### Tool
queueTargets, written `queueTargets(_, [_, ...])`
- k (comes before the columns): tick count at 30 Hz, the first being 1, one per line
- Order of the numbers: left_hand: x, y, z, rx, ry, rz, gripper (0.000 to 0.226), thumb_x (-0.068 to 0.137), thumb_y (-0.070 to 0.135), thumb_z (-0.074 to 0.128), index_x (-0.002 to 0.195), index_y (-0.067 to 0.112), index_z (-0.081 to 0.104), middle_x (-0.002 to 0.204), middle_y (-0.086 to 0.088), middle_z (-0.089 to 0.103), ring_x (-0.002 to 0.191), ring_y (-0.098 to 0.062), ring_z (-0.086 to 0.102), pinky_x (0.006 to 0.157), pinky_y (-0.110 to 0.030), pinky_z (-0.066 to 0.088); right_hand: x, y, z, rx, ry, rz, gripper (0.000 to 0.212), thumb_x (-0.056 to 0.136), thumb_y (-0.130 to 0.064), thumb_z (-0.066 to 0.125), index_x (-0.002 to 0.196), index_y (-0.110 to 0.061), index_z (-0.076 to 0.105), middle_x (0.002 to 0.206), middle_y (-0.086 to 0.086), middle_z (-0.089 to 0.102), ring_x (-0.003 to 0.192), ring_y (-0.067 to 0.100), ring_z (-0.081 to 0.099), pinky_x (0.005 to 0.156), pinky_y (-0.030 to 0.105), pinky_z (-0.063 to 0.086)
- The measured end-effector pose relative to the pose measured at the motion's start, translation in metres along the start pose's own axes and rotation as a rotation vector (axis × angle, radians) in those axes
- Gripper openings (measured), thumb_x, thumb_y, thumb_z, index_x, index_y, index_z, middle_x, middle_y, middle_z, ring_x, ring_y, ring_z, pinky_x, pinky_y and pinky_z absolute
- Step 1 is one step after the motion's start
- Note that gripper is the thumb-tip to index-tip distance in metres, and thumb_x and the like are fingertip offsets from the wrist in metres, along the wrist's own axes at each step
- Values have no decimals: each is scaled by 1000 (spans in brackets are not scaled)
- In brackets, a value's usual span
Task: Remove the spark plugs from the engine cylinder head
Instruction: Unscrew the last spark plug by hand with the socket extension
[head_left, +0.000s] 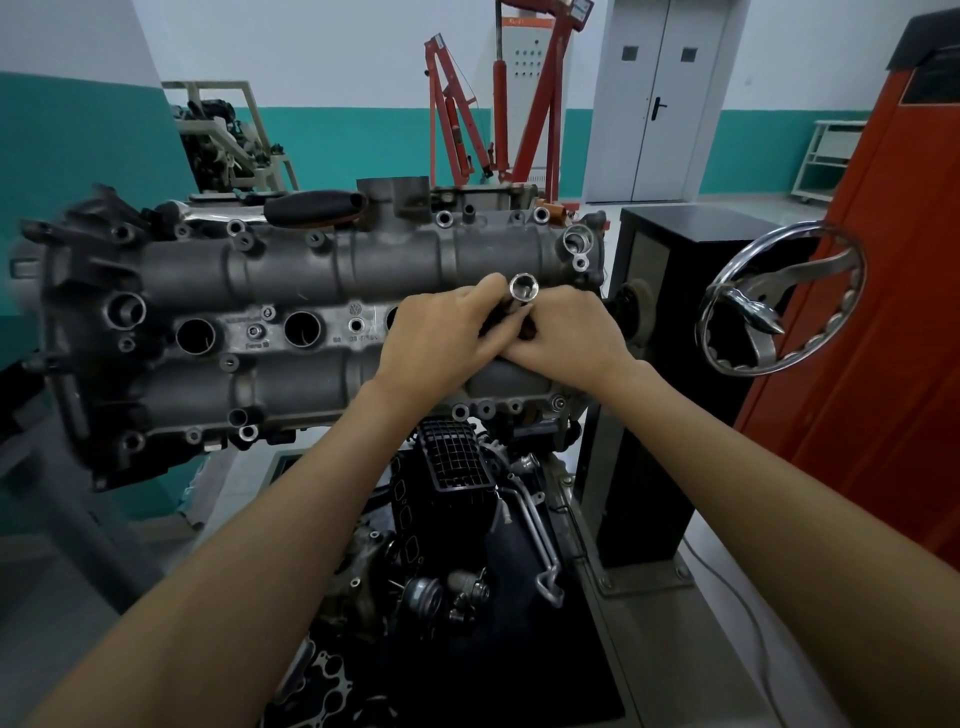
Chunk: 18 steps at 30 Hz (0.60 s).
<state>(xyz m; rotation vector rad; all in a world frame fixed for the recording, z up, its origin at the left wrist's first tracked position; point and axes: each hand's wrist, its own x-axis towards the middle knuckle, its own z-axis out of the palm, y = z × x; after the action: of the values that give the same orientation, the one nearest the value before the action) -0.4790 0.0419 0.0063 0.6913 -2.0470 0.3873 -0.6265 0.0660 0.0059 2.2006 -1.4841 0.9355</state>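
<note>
Reaching forward from the bottom of the view, two bare forearms pass over a dark lower engine assembly (457, 545) with hoses and a black grid-patterned part, and meet above the grey cylinder head (291, 291). The left hand (441, 338) and right hand (566, 338) are pressed together at the right end of the central row of round plug wells, two of which (196, 335) (302, 328) stand open to the left. Both hands have their grip curled closed around a tool with a dark shaft, whose shiny socket end (523, 286) pokes up between the fingers with its hollow mouth facing the camera. No spark plug can be made out; whatever lies in the well under the hands is hidden. Just right of the head stands a black stand (675, 312) bearing a chrome handwheel (779, 296), beside an orange-red cabinet (883, 338). Further back are a red engine hoist (498, 119), another engine on a beige frame (228, 135), and grey double doors (660, 98) in a white and teal wall.
</note>
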Motion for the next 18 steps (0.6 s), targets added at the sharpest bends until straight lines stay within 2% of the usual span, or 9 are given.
queueTargets(2, [0, -1, 0, -7, 2, -25, 47, 88, 47, 41, 71, 7, 60, 53, -5, 59, 46, -25, 55, 41, -32, 39, -1, -1, -1, 8, 46, -7, 28, 76, -43, 41, 56, -23, 44, 48, -6, 50, 49, 11, 41, 44, 18, 20])
queueTargets(5, [-1, 0, -1, -24, -17, -16, 49, 89, 49, 38, 73, 7, 58, 55, -3, 58, 49, -24, 55, 42, -33, 39, -2, -2, -1, 10, 59, -37, 31, 75, -37, 36, 59, -16, 51, 53, 5, 57, 49, 23, 50, 48, 22, 25])
queueTargets(7, [0, 0, -2, -36, -48, -17, 46, 88, 48, 35, 81, 7, 56, 63, -1, 58, 54, -22, 55, 45, -37, 41, -2, -2, -2, -4, 32, -52, 26, 73, -37, 33, 63, -18, 48, 54, 4, 55, 51, 25, 52, 50, 23, 25])
queueTargets(9, [0, 1, -2, -60, -41, -12, 37, 85, 41, 36, 82, 8, 52, 66, 1, 55, 53, -22, 52, 43, -34, 39, -1, -2, -2, -34, 11, -36, 32, 73, -39, 31, 72, -15, 51, 62, 2, 57, 58, 23, 55, 51, 24, 27])
queueTargets(11, [0, 2, -2, -60, -34, -4, 31, 85, 36, 38, 82, 8, 50, 66, 1, 55, 49, -23, 50, 41, -31, 37, 1, -1, 0, -42, -4, -4, 28, 74, -38, 36, 78, -14, 50, 66, -2, 55, 64, 22, 57, 54, 26, 31])
queueTargets(14, [0, 2, 0, -27, -29, 33, 29, 87, 32, 41, 82, 7, 54, 66, -3, 59, 45, -25, 52, 39, -27, 34, 1, -1, 1, -29, -40, 29, 17, 77, -32, 48, 73, -19, 38, 60, -9, 42, 59, 21, 54, 53, 27, 32])
queueTargets(18, [0, 0, 0, 10, -1, 20, 32, 88, 35, 46, 72, 7, 54, 52, -3, 56, 42, -27, 52, 40, -25, 30, 0, 0, 0, -20, -5, 33, 21, 78, -28, 54, 61, -19, 47, 55, 4, 55, 54, 24, 53, 53, 26, 28])
